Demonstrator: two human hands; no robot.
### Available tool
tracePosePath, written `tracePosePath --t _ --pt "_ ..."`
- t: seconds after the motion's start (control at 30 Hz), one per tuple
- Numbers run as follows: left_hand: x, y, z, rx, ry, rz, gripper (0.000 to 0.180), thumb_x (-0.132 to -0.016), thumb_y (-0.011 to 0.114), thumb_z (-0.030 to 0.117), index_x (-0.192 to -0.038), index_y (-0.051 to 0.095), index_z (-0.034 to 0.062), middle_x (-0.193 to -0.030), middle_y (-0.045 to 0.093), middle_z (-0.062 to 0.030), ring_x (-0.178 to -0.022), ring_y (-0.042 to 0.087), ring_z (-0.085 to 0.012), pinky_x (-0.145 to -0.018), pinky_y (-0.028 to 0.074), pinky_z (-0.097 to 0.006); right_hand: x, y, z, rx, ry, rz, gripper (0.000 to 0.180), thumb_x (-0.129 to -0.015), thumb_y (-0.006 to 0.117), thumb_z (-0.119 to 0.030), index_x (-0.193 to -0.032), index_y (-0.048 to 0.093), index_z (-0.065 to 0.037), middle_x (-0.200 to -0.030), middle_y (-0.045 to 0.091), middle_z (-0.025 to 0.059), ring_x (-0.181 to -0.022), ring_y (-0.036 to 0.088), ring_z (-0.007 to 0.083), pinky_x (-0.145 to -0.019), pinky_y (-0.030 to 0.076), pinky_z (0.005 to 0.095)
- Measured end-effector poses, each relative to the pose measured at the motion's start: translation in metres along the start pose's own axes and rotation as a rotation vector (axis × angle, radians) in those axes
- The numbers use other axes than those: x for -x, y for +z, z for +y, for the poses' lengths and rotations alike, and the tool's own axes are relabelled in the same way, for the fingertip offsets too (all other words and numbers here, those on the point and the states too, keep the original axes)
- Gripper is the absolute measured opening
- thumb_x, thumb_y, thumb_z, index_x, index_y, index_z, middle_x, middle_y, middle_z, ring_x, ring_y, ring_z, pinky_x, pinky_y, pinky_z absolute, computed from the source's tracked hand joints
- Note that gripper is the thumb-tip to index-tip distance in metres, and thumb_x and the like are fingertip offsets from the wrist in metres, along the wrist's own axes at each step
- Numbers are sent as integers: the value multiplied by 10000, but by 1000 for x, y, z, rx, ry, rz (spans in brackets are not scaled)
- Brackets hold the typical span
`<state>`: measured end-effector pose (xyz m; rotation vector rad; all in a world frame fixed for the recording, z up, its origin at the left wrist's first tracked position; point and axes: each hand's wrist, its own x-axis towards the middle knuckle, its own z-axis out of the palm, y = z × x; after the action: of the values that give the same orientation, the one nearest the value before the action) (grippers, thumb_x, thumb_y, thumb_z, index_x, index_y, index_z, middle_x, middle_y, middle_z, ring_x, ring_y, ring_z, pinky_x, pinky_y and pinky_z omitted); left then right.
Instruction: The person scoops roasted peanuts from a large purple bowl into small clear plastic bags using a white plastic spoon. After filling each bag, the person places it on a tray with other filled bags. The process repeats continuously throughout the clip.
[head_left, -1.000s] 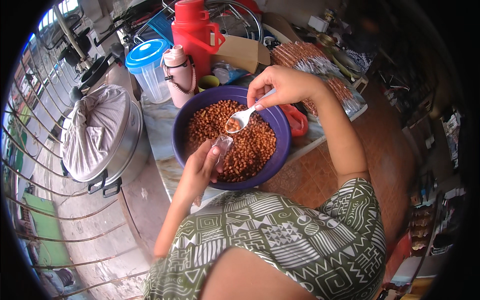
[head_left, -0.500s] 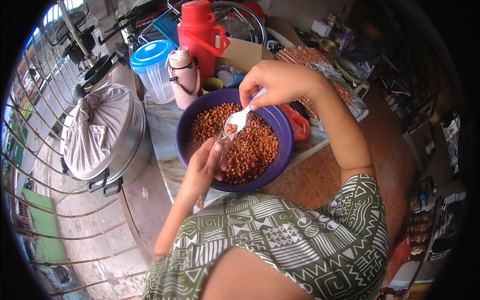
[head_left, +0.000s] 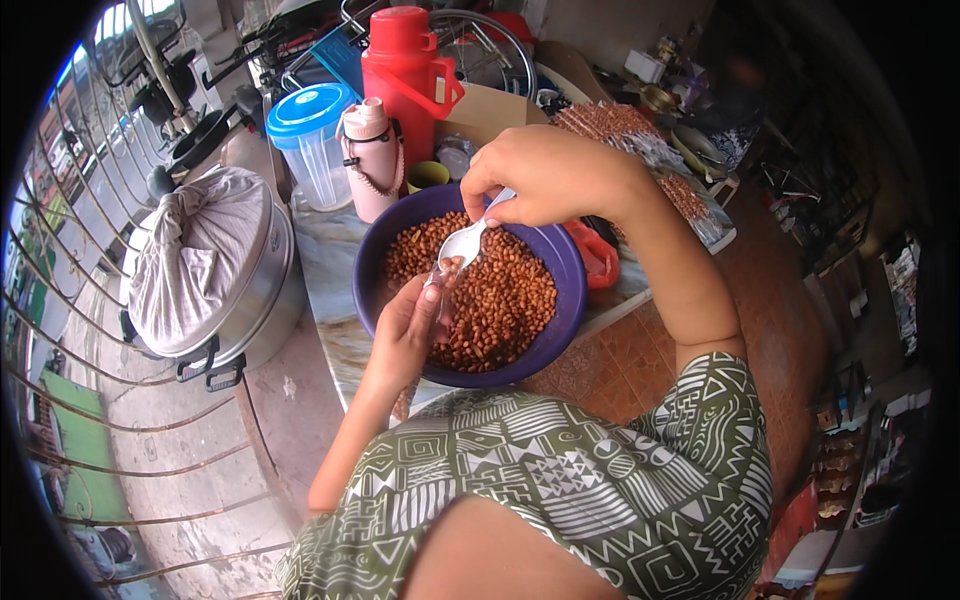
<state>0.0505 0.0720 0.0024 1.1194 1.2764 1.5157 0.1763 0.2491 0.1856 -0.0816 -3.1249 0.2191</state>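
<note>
The right hand (head_left: 545,175) is closed around the handle of a white spoon (head_left: 462,243), fingers pinching it from above; the spoon's bowl tilts down toward the left hand and carries a few roasted peanuts. The left hand (head_left: 408,330) is closed on a small clear plastic bag (head_left: 441,300), holding its mouth just under the tip of the spoon; the bag's lower part is partly hidden by the fingers. Both hands work over a purple bowl (head_left: 560,270) filled with brown peanuts (head_left: 500,300), which stands on the marbled tabletop (head_left: 330,260) directly in front of the person. Behind the bowl, touching or just beside its far rim, stand a pink bottle (head_left: 368,160) and a small green cup (head_left: 427,176). A red thermos (head_left: 405,70) and a clear jug with a blue lid (head_left: 310,140) stand further back. A large metal pot covered with cloth (head_left: 215,270) sits to the left, beside the tabletop.
</note>
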Motion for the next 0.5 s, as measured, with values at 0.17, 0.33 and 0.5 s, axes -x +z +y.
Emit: tracePosePath --t 0.17,0.33,0.5 --pt "1 1 -1 56 27 22 365 -1073 442 293 -1291 557 24 -846 546 13 -713 492 -58 -639 432 -200 -1 -6 -13 56 50 -21 138 -770 711 -129 -891 714 -63 -851 689 88 -852 673 285 -747 505 401" --pt "4 -2 1 95 37 17 343 -1069 459 263 -1290 555 19 -880 561 9 -746 510 -59 -646 433 -191 5 -8 -20 99 72 83 130 -773 714 -133 -884 710 -65 -850 681 93 -860 670 287 -748 505 407" --pt "13 -17 4 200 139 37 251 -1057 489 223 -1194 581 33 -917 607 -17 -785 564 -82 -730 451 -205 27 11 -8 140 169 73 122 -754 719 -110 -870 709 -74 -850 683 108 -852 668 306 -743 511 415"
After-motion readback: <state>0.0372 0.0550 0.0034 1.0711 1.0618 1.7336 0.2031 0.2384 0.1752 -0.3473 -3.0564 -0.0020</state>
